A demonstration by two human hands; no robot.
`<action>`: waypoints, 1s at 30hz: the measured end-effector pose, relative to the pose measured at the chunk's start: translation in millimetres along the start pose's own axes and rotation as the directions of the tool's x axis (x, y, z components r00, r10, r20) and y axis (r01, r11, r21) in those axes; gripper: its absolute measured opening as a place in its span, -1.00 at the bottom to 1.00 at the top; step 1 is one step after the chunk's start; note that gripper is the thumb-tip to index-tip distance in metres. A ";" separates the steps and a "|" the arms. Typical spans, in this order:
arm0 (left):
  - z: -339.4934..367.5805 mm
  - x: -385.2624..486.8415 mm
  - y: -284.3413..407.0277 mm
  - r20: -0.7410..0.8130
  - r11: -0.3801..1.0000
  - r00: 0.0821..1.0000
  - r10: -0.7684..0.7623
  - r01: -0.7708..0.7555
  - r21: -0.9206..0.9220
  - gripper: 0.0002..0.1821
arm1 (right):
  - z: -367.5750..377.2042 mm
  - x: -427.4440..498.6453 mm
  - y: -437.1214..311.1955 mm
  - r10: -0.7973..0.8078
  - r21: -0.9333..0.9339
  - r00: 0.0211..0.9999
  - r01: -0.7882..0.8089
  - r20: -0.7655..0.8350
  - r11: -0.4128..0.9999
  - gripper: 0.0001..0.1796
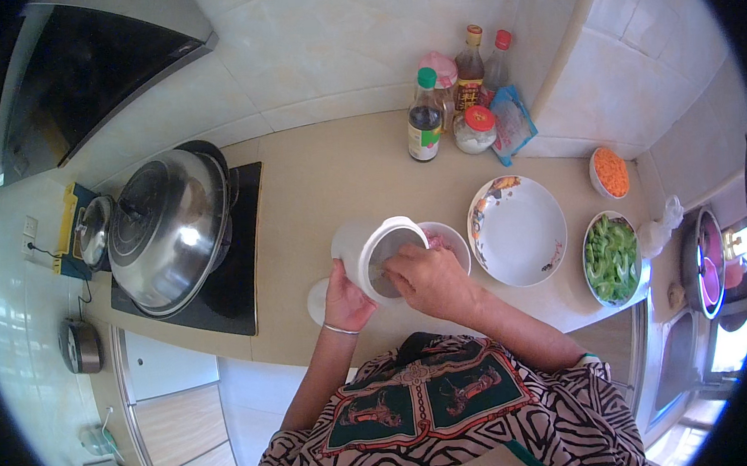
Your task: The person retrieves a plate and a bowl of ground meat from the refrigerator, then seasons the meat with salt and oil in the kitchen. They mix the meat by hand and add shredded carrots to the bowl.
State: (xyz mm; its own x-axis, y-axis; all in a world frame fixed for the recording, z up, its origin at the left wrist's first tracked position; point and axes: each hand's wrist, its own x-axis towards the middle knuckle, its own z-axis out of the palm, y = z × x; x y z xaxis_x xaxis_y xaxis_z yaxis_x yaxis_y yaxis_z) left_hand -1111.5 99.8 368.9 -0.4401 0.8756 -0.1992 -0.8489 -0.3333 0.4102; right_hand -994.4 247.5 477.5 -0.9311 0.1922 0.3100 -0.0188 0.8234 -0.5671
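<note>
My left hand [347, 300] holds a white lidless canister [352, 251] tilted, its mouth facing right. The fingers of my right hand [432, 281] reach into that mouth; whether they pinch anything is hidden. Behind my right hand stands a white bowl [464, 252] with pinkish raw meat [439, 240], partly covered by the canister and hand. A round white lid or dish [316, 302] lies on the counter beside my left wrist. To the right of the meat bowl sits a white plate with a patterned rim [519, 229].
Left, a large lidded wok [165, 228] stands on a black cooktop [246, 268]. At the wall are a green-capped sauce bottle [425, 122], other bottles, a red-lidded jar [475, 132] and a blue packet [510, 126]. Right are a bowl of shredded orange vegetable [611, 172] and sliced green vegetables [611, 258].
</note>
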 end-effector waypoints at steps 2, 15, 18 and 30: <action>0.4 -0.4 -0.8 -0.052 0.999 0.999 0.001 0.002 0.041 -0.33 | 2.1 1.1 2.4 0.036 0.158 0.996 -0.022 -0.085 0.987 -0.86; -9.0 -11.8 12.9 -0.071 0.999 0.996 0.045 -0.045 -0.003 -0.31 | -28.5 -29.4 26.8 0.542 0.787 0.836 -0.388 0.083 0.479 -0.82; -14.9 -19.7 18.9 -0.160 0.998 0.985 0.065 -0.060 0.037 -0.28 | -42.8 -42.7 29.8 0.568 0.761 0.820 -0.415 0.075 0.498 -0.82; -23.8 -33.7 25.8 -0.157 0.995 0.983 0.099 -0.100 0.000 -0.25 | -53.9 -74.8 50.3 0.677 0.688 0.732 -0.455 -0.073 0.566 -0.84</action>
State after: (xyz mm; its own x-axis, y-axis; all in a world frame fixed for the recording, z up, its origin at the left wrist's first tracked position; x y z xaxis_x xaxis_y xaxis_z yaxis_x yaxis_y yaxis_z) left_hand -1125.5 53.4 365.1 -0.5624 0.7724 -0.2950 -0.8006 -0.4195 0.4279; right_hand -906.0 303.3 467.0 -0.6680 0.7372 -0.1016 0.1623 0.0111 -0.9867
